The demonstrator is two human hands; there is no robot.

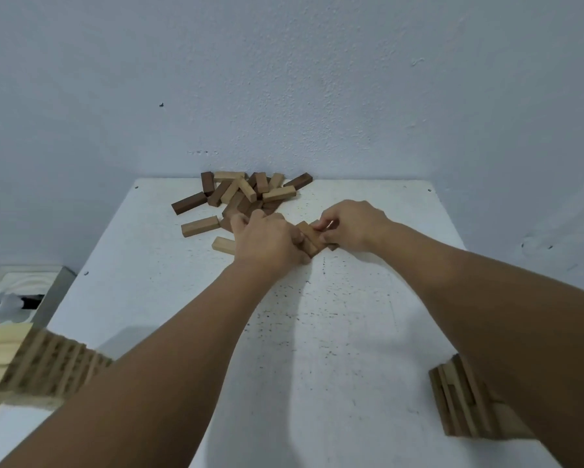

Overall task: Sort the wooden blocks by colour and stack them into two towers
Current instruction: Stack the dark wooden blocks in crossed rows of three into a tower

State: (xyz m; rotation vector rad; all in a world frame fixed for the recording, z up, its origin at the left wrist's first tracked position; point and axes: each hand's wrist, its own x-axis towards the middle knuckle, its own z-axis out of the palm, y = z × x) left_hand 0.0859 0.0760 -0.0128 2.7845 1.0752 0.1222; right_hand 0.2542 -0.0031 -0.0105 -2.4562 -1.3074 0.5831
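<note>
— What are the hands working on?

— A few mid-brown blocks (310, 238), lying side by side on the white table (351, 332) just in front of the loose pile (243, 192). Both hands are closing on them from opposite sides — it looks as though they are being squared up into one layer.

— How is each hand holding?

— The left hand (267, 243) is curling over the near left end, fingertips touching the wood. The right hand (353, 226) is pinching the far right end between thumb and bent fingers. Pressing from both ends would be keeping the pieces flush.

— And the rest of the blocks?

— The pile is sitting against the wall (284, 79), dark and pale pieces still mixed. A pale block (200, 226) and another pale one (224, 245) are lying apart, left of the hands.

— Any towers?

— Two stacks are showing at the near edge: a stack at the left (47, 366) and a stack at the right (466, 400), partly behind the forearms. So the sorting seems well under way, though plenty is waiting.
</note>
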